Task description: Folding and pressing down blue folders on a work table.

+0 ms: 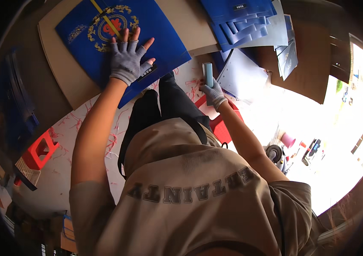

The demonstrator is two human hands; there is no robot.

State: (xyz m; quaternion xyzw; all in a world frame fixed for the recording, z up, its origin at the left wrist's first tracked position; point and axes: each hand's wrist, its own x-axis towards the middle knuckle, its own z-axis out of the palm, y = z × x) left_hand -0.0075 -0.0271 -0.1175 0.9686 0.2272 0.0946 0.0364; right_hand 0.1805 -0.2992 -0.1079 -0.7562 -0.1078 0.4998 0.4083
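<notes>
My left hand (126, 62), in a grey fingerless glove, lies flat with fingers spread on a large blue printed piece (160, 32), perhaps a paper bag or folded card. The piece bears a gold ring and a red emblem, and a yellow strip (98, 7) runs across it down to my fingers. Its near corner hangs past the edge of the brown board (53, 47) beneath. Over to the right, my right hand (214, 94), gloved the same way, is closed round a pale blue oblong tool (208, 74) held upright. Its exact kind cannot be made out.
Overlapping blue pieces (243, 27) lie at the far right of the work surface. A red plastic stool (220, 128) stands beside my legs, another red stool (40, 150) at left. Red scraps litter the pale floor (79, 128). Glare washes out the right, where a wheel (274, 152) shows.
</notes>
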